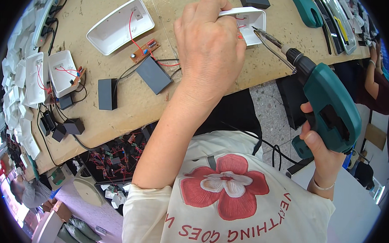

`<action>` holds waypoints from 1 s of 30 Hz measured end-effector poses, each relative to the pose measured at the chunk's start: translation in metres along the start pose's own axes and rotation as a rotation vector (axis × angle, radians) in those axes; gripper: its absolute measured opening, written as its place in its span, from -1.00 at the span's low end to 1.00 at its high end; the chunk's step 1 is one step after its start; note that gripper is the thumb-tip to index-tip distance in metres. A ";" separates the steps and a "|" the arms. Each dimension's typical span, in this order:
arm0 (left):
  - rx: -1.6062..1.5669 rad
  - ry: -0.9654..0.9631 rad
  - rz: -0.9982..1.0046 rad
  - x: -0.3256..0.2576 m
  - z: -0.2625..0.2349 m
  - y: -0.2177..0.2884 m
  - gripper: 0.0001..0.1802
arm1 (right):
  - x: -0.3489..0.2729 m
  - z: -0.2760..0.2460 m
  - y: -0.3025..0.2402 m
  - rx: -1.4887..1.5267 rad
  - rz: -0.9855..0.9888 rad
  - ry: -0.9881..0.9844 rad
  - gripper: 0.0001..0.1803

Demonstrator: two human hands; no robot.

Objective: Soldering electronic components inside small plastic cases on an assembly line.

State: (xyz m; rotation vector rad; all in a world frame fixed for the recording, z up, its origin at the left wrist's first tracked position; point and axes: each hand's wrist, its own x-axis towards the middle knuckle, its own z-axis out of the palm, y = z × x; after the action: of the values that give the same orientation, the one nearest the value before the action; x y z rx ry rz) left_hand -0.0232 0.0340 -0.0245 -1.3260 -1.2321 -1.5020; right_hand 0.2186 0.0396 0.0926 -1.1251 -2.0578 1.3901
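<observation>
My left hand (pixel 210 50) is closed round the left side of a white plastic housing (pixel 258 18) and hides part of it. Red wires show inside that housing. In my right hand (pixel 318 142) is a green soldering gun (pixel 334 95), gripped by its handle. Its thin tip and curved feed tube point left, and the tip reaches into the housing. Left of my left hand lies a second white housing (pixel 120 27), with a red wire running to a small brown circuit board (pixel 144 50). Close to my left wrist is a black box (pixel 154 75) with cables.
More white housings (pixel 36 77) and black boxes (pixel 74 126) crowd the table's left side. A bin of wired circuit boards (pixel 119 159) sits below the front edge. Another green tool (pixel 307 11) lies at the far right. Black cables (pixel 280 153) hang beside me; people work nearby.
</observation>
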 end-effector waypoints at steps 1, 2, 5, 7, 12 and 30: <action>0.001 -0.001 0.000 -0.007 0.001 -0.002 -0.89 | -0.001 0.000 0.000 0.010 0.009 -0.002 -0.31; -0.001 -0.002 -0.003 -0.003 0.001 0.000 -0.90 | -0.002 0.000 0.001 0.010 0.010 0.001 -0.31; 0.091 -0.308 -0.252 0.022 -0.018 0.027 -0.90 | -0.005 0.001 0.004 0.058 0.015 0.045 -0.28; 0.195 -0.612 -0.495 0.032 -0.026 0.035 -0.90 | -0.005 0.000 0.003 0.072 0.004 0.042 -0.25; 0.198 -0.603 -0.517 0.036 -0.027 0.034 -0.90 | -0.006 -0.003 0.011 0.122 -0.062 0.068 -0.25; 0.131 -0.641 -0.680 0.044 -0.026 0.035 -0.90 | -0.014 -0.007 0.027 0.246 -0.064 0.096 -0.25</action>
State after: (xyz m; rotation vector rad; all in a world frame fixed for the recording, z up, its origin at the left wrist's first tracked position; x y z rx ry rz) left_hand -0.0029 0.0029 0.0249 -1.4245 -2.3298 -1.4143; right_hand 0.2422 0.0373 0.0728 -0.9929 -1.7834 1.4806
